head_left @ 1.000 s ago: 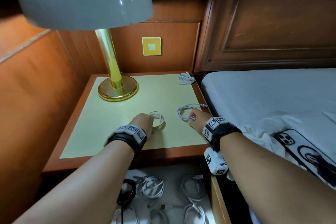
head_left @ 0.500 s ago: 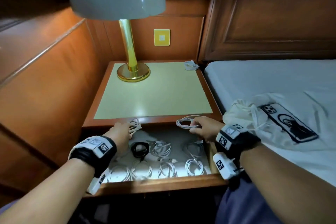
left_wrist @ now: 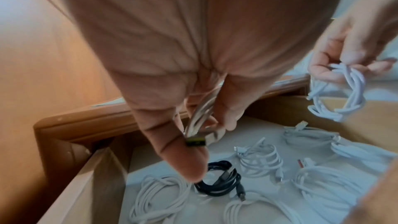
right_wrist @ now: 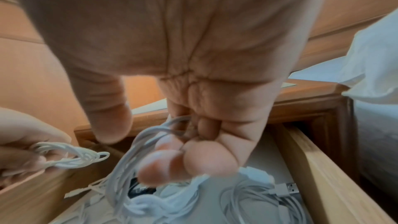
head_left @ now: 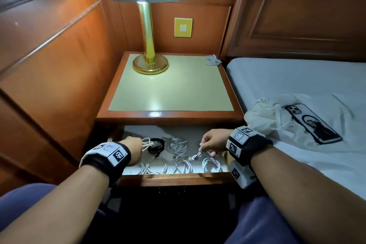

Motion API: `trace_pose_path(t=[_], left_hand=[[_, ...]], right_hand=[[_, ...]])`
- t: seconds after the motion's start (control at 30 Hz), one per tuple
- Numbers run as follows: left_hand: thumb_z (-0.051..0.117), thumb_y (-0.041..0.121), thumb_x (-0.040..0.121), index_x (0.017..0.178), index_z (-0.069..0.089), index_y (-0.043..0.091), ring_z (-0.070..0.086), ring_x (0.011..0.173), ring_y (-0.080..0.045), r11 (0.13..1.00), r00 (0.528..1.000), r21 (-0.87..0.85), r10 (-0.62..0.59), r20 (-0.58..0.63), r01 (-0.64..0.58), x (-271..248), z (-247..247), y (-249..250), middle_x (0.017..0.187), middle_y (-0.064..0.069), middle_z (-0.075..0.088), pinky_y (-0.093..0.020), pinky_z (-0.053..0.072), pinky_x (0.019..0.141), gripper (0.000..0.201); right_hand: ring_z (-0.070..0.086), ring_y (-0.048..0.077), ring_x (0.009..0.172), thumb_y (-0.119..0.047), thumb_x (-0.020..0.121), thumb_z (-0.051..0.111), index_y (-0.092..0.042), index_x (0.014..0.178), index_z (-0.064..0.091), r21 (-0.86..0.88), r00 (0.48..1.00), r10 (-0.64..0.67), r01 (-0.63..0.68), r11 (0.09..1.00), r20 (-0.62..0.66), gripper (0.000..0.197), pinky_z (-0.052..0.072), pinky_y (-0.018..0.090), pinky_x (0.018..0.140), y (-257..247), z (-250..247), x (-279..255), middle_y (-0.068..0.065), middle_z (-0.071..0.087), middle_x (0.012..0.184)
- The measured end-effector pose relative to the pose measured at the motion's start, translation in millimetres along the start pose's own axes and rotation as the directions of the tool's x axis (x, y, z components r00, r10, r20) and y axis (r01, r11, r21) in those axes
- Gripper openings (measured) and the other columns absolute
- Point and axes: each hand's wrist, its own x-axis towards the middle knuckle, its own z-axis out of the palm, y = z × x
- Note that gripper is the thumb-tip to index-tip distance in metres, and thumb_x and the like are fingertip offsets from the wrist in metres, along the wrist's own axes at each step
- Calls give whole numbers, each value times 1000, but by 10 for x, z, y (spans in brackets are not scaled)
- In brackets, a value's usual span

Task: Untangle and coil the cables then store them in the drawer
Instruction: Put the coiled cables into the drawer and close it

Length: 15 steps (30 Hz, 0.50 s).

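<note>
The open drawer (head_left: 174,177) under the nightstand holds several coiled white cables (head_left: 156,165) and one black coil (head_left: 157,145). My left hand (head_left: 132,145) pinches a coiled cream-white cable (head_left: 147,142) above the drawer's back left; the left wrist view shows that left-hand coil (left_wrist: 202,117) between thumb and fingers. My right hand (head_left: 213,141) holds a coiled white cable (head_left: 198,155) above the drawer's right side, and that right-hand coil (right_wrist: 133,156) hangs from curled fingers in the right wrist view. Another white cable (head_left: 213,60) lies at the nightstand's back right corner.
A brass lamp (head_left: 150,63) with a white shade stands at the nightstand's (head_left: 170,115) back left. To the right is the bed (head_left: 297,81), with a white cloth bag (head_left: 269,117) and a phone (head_left: 313,123) near its edge. Wood panelling closes the left side.
Both hands lifted their coils off the nightstand top and brought them down and toward me, over the open drawer. The view pulled back and tilted down.
</note>
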Motion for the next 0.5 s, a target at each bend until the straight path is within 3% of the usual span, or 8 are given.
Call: trace_pose_path(t=[0.07,0.17,0.27,0.3,0.33,0.43,0.5], left_hand=[[42,13,103,130,52,3,58,122,-26,1000,1000,21,11,-11,-11,31,5,43,132,-13,58,-27,47,93,31],[52,19,99,130,54,4,59,120,-28,1000,1000,25,18,8,-18,122,38,58,132,-14,58,-33,48,98,34],[77,48,80,131,47,9,58,120,-30,994,999,-105,19,-26,-22,227,117,44,132,-13,57,-36,50,97,71],[79,52,76,128,49,10,60,118,-30,991,999,-125,33,-31,-36,236,115,47,129,-13,59,-35,51,94,73],[78,53,75,123,52,12,61,114,-29,989,998,-135,46,-47,-52,248,99,49,125,-12,62,-34,52,92,68],[68,48,89,109,56,18,61,101,-24,962,975,-233,94,-200,-140,264,-23,26,116,-6,65,-32,51,87,38],[63,44,94,107,56,22,59,96,-18,917,929,-335,91,-358,-219,291,-169,-2,112,-1,64,-29,48,84,27]], right_hand=[[56,8,47,-25,94,65,-15,83,62,43,999,-19,21,999,-40,15,41,26,47,-25,15,73,2,59,61],[61,8,54,-15,97,61,-13,100,60,61,999,-46,47,997,-28,3,42,26,48,-60,11,122,3,65,75],[64,17,61,2,94,59,-12,122,58,16,998,45,-45,999,38,32,51,29,54,-5,16,154,7,66,92],[65,16,60,4,92,60,-13,126,58,-31,996,79,-78,996,36,38,54,27,54,5,13,147,5,66,94],[67,14,62,2,92,60,-15,128,58,-90,996,88,-86,992,11,40,56,25,56,0,-2,140,5,68,99],[67,17,102,-18,95,62,-19,127,61,-254,979,-52,1,967,-195,32,52,25,84,-80,-135,62,-4,64,121],[62,16,105,-26,96,62,-20,122,62,-203,934,-140,75,976,-330,27,47,26,88,-127,-253,30,-4,64,119]])
